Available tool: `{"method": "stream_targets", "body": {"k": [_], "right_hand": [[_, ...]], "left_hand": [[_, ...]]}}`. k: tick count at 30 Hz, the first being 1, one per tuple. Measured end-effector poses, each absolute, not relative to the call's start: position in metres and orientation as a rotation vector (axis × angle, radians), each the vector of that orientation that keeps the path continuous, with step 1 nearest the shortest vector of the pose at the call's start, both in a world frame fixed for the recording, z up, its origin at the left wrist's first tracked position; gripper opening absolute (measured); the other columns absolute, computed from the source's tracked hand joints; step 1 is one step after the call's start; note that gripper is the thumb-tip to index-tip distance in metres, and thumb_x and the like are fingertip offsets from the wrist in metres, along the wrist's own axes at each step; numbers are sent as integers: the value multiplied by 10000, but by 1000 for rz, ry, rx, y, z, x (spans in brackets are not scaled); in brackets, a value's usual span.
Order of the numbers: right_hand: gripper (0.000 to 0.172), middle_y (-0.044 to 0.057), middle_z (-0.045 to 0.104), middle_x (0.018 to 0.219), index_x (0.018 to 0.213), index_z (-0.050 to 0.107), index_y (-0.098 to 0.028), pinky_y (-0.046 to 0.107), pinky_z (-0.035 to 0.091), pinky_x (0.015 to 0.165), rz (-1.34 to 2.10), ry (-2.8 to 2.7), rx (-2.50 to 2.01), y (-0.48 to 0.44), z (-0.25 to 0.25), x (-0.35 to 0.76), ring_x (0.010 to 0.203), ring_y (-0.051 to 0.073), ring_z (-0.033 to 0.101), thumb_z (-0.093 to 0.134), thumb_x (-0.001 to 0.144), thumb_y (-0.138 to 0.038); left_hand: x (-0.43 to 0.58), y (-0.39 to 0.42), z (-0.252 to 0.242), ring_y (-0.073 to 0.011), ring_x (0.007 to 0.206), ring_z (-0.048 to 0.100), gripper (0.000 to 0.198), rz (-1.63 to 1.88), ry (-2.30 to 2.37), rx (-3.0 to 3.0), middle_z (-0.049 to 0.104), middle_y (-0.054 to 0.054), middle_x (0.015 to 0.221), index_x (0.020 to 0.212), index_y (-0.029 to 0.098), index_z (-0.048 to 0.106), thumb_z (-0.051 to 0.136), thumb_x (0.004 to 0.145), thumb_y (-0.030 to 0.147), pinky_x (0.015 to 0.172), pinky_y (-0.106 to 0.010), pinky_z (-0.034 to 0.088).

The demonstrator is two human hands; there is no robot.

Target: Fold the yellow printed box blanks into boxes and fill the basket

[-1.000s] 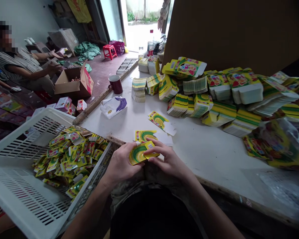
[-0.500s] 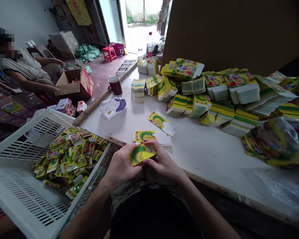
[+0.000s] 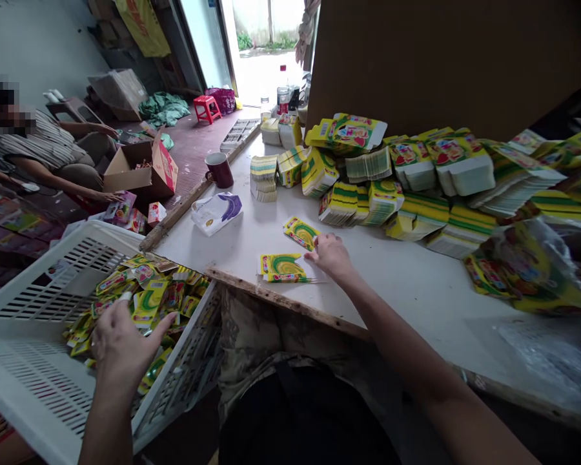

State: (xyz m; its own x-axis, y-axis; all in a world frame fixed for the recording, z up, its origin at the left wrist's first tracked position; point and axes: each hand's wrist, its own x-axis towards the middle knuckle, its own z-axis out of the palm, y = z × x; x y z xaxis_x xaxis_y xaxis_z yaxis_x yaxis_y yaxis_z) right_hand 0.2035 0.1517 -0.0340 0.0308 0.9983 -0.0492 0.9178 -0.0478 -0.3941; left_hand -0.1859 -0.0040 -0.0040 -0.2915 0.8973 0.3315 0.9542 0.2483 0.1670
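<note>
My left hand (image 3: 126, 339) is over the white plastic crate (image 3: 36, 374), its fingers spread and thumb apart, with nothing in its grasp. Just beyond the fingers, a yellow-green small carton (image 3: 150, 301) lies on a heap of similar cartons in the crate. On the white table, my right hand (image 3: 333, 257) has its fingers curled over the right end of a flat yellow-green carton (image 3: 300, 232), hiding its white flap. Nearer the table edge lies a small stack of flat cartons (image 3: 283, 266), beside the right thumb and not held.
Rows of stacked flat cartons (image 3: 419, 161) line the back of the table (image 3: 392, 290). A maroon mug (image 3: 219, 171) and a tissue pack (image 3: 217, 213) stand at the left. Clear plastic bags lie at the right. A person sits beyond the crate near an open cardboard box (image 3: 140, 171).
Both hands held a carton together before; they are now apart. My left hand has moved left over the crate, without the carton. My right hand has moved forward onto the flat carton.
</note>
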Motion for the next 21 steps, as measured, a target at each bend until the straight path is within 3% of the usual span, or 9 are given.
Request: {"method": "stream_targets", "body": {"k": [4,7,10,14,21], "right_hand": [[165,155,662,1020,906,684,-156,332,456,795,463,-2024,-2125,157,-40,200,967,277,617,723,792,-268],[199,138,665,1026,937,677,-164,308,449,782,460,-2044,-2137,160,-41,202,954,259,624,731,780,-274],[302,143,657,1055,1016,651,-154,305,444,775,455,-2033,-2155,166,-41,203,966,258,620,736,775,-316],[285,123,671,978,925,662,-164,296,441,725,491,-2024,-2167,174,-43,203,906,251,629,747,757,-379],[243,117,676,953,914,638,-161,305,430,716,477,-1979,-2071,170,-47,197,891,261,620,753,729,-268]], "left_hand": [[-156,3,-18,-382,1211,511,547,-623,-2289,-2092,560,-165,1234,1250,172,484,563,843,529,1014,-576,422],[-132,13,-21,-336,1206,522,533,-808,-2215,-2211,572,-151,1240,1241,180,515,567,843,531,1043,-526,413],[-116,20,-18,-315,1198,534,481,-875,-2162,-2337,580,-136,1248,1217,193,549,577,851,503,1051,-509,414],[-105,20,-18,-298,1187,546,430,-887,-2154,-2438,597,-122,1236,1197,210,577,602,852,465,1041,-492,432],[-96,18,-23,-272,1200,549,387,-912,-2128,-2533,604,-112,1249,1200,214,583,613,864,402,1060,-477,428]]}}
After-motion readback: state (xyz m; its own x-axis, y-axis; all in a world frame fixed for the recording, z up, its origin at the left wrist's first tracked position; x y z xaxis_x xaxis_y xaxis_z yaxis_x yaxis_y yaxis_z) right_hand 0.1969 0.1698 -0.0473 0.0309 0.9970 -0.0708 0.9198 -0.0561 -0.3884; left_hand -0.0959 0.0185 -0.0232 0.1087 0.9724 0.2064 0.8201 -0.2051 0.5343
